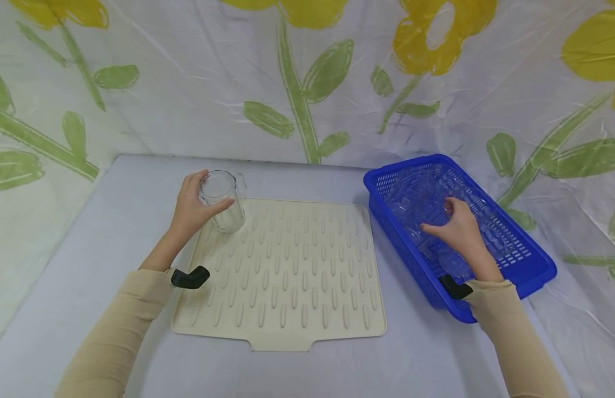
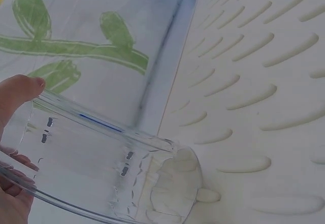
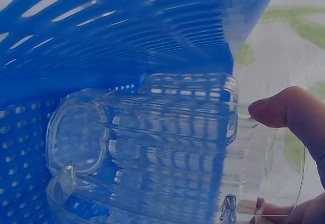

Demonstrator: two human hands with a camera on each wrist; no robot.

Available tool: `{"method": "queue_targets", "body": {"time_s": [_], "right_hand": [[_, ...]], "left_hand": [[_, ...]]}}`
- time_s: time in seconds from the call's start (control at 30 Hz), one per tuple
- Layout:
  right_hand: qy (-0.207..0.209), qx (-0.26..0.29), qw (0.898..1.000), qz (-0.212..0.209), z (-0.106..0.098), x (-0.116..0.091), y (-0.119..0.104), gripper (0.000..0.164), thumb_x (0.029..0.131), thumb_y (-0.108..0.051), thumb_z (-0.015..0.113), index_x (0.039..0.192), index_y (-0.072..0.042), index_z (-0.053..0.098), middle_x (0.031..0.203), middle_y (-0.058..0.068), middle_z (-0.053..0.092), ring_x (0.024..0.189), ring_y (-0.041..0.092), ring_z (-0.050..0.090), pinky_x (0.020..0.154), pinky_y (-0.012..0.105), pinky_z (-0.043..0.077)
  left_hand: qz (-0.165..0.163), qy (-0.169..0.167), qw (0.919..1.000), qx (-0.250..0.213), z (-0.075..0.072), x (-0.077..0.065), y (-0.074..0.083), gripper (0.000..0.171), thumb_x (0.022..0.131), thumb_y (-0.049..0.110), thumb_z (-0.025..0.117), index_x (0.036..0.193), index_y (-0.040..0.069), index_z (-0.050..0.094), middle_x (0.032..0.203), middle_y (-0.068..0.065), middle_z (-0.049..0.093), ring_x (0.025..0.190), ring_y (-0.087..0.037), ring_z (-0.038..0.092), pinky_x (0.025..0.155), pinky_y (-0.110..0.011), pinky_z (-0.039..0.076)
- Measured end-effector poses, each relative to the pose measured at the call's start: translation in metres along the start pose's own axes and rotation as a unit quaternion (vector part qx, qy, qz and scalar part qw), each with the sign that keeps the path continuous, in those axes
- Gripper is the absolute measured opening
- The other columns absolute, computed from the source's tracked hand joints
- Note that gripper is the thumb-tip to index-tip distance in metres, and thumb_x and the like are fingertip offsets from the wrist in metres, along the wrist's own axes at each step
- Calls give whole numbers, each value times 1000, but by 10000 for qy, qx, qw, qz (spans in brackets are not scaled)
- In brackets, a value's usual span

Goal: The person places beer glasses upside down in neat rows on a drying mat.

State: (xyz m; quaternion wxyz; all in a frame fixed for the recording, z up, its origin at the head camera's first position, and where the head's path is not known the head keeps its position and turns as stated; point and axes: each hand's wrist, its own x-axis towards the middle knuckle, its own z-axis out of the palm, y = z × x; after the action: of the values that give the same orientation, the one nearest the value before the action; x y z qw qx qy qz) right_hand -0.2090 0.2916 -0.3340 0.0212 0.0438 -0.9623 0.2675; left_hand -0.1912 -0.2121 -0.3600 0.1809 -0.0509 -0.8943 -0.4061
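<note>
My left hand point(image 1: 192, 205) grips a clear glass mug point(image 1: 229, 214) near its rim, thumb on one side and fingers on the other. The mug stands upright at the far left corner of the cream drying mat point(image 1: 282, 337), its handle facing away to the right. In the left wrist view the mug's base point(image 2: 175, 188) meets the ridged mat. Over the blue basket point(image 1: 404, 262), my right hand point(image 1: 459, 228) pinches the rim end of another clear glass mug point(image 3: 167, 125). Several clear glass pieces overlap in the basket, so their outlines are hard to separate.
A pale table point(image 1: 88, 260) carries the mat and, to its right, the basket, which is set at an angle with raised slotted walls. Behind hangs a white sheet point(image 1: 188, 99) with yellow flowers and green leaves.
</note>
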Motion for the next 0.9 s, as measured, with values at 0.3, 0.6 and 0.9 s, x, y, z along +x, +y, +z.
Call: {"method": "queue_targets", "body": {"time_s": [0.3, 0.6, 0.9], "right_hand": [[-30, 135, 9999, -1, -1, 0, -5, 90, 57, -45, 63, 119, 7, 22, 106, 22, 32, 94, 35, 33, 71, 45, 32], [98, 11, 9999, -28, -5, -1, -9, 89, 57, -44, 64, 117, 8, 24, 105, 22, 33, 93, 35, 34, 71, 45, 31], [127, -101, 9999, -13, -15, -5, -11, 89, 57, -45, 63, 119, 6, 23, 106, 22, 33, 93, 35, 34, 70, 46, 32]], "left_hand": [[-162, 35, 9999, -49, -1, -2, 0, 79, 59, 33, 66, 121, 5, 28, 118, -9, 28, 104, -22, 29, 82, -39, 25], [-103, 22, 9998, -177, -1, -3, 0, 77, 61, 33, 65, 122, 6, 27, 119, -8, 27, 105, -21, 27, 82, -40, 24], [-157, 74, 9998, -86, 2, 2, 1, 81, 60, 33, 65, 122, 3, 24, 118, -12, 26, 105, -24, 26, 82, -41, 24]]}}
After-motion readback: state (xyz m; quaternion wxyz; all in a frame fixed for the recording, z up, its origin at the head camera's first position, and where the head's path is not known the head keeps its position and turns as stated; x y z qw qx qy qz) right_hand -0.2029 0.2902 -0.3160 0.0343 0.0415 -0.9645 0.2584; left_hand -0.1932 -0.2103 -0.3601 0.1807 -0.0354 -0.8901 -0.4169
